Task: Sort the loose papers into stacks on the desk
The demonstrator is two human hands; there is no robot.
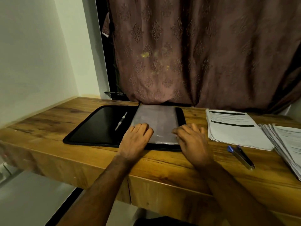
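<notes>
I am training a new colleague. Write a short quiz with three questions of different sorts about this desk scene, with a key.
1. True or false: the left hand grips the silver pen lying in the open black zip folder.
2. Multiple choice: where do both hands rest? A) on the white printed paper stack; B) on the clear plastic sleeves in the folder; C) on the brown patterned curtain.
3. Fill in: the blue-capped pen lies on the wooden desk, to the ____ of the right hand.

Key: 1 false, the pen lies untouched; 2 B; 3 right.
</notes>
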